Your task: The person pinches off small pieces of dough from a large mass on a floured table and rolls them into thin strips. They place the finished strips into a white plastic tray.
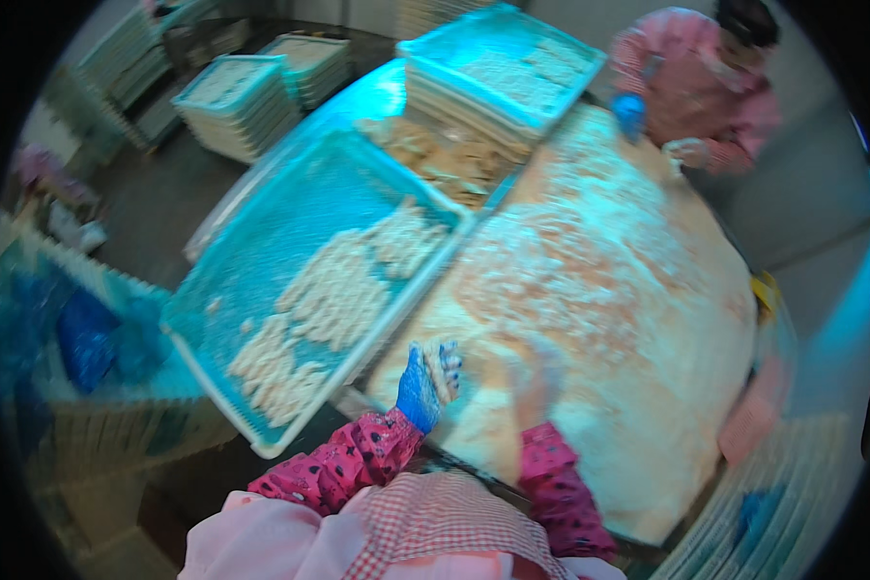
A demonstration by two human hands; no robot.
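Note:
My left hand [420,388], in a blue glove dusted with white powder, is closed round some pale, powder-coated pieces [441,371] at the table's near left edge. To its right, my right hand [536,377] is blurred by motion over the powdered table top [623,435]; its fingers and anything in them cannot be made out. Beyond both hands lies a wide spread of pinkish, powder-coated food pieces [551,268]. Left of the table top stands a blue-lined tray [261,239] with a pale rim, holding rows of pale coated pieces [341,290].
Stacked trays [478,94] stand at the far left of the table beside a heap of brownish pieces [449,159]. A co-worker [696,94] works at the far right edge. More tray stacks [239,109] stand on the floor; crates [776,493] flank the near right side.

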